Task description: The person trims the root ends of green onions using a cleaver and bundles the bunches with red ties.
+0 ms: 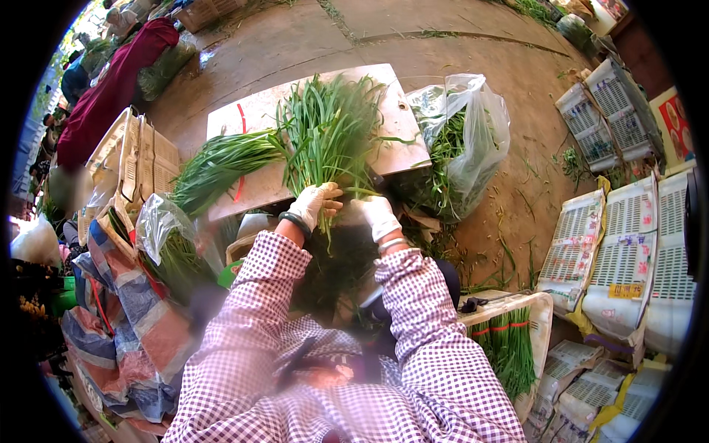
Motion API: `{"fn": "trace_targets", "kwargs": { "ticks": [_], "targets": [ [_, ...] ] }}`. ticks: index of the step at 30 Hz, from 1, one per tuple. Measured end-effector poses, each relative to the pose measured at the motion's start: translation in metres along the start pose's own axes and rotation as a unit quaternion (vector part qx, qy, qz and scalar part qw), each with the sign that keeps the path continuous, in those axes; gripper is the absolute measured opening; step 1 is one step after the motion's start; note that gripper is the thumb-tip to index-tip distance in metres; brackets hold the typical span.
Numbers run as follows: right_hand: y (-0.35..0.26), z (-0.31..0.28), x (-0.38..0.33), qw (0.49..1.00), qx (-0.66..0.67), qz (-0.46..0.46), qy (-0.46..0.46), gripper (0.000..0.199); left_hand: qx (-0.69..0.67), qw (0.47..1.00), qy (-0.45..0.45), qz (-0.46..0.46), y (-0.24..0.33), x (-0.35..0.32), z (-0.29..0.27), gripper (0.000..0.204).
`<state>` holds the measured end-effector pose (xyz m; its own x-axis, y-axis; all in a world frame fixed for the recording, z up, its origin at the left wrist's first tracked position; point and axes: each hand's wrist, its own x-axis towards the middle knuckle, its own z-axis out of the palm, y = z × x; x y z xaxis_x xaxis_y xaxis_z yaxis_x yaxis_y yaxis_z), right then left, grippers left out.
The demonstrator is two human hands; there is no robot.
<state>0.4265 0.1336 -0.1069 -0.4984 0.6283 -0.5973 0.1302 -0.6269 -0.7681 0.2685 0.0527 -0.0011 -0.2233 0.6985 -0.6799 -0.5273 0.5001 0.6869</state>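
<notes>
A thick bunch of garlic chives point(321, 136) lies on a pale board point(221, 125) in front of me, its leaf tips pointing away. My left hand point(317, 205), in a white glove, is closed round the lower ends of the bunch. A few loose stalks dangle below it. Just to the right, my right hand point(378, 215), also gloved, is closed at some stalks beside the bunch; its fingertips are partly hidden. Another pile of chives point(229, 162) lies across the board's left edge, near a red strip point(241, 118).
Right of the board stands a clear plastic bag point(480, 133) of greens. Red-banded bundles point(509, 347) sit in a crate point(543, 325) by my right side. White slatted crates point(620, 251) line the far right. A striped woven bag point(133, 317) and beige crates point(136, 155) are at left.
</notes>
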Motion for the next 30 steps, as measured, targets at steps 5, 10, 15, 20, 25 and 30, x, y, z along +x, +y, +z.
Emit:
{"fn": "trace_targets", "kwargs": {
  "ticks": [5, 10, 15, 20, 25, 30],
  "targets": [
    [-0.066, 0.018, -0.13, 0.997, -0.058, -0.055, -0.01, 0.02, 0.003, 1.0, 0.016, 0.024, -0.006, 0.004, 0.006, 0.034],
    [-0.02, 0.011, -0.117, 0.989, -0.039, -0.134, -0.045, 0.012, 0.1, 0.994, -0.01, 0.031, -0.002, -0.016, 0.017, 0.029],
    [-0.037, 0.025, -0.127, 0.992, -0.054, -0.103, -0.042, 0.015, 0.03, 0.997, 0.034, 0.06, -0.005, -0.043, 0.034, 0.017],
    [-0.032, 0.023, -0.125, 0.994, 0.045, -0.092, -0.047, 0.014, -0.063, 0.998, -0.008, -0.002, -0.009, -0.06, 0.038, 0.011],
    [-0.025, 0.034, -0.133, 0.976, -0.154, -0.153, 0.027, 0.015, -0.044, 0.998, -0.045, 0.007, -0.02, -0.054, 0.027, 0.013],
    [0.023, 0.03, -0.128, 0.875, -0.322, -0.358, 0.046, 0.017, -0.021, 1.0, -0.022, 0.0, -0.017, -0.053, 0.024, 0.011]
  ]
}}
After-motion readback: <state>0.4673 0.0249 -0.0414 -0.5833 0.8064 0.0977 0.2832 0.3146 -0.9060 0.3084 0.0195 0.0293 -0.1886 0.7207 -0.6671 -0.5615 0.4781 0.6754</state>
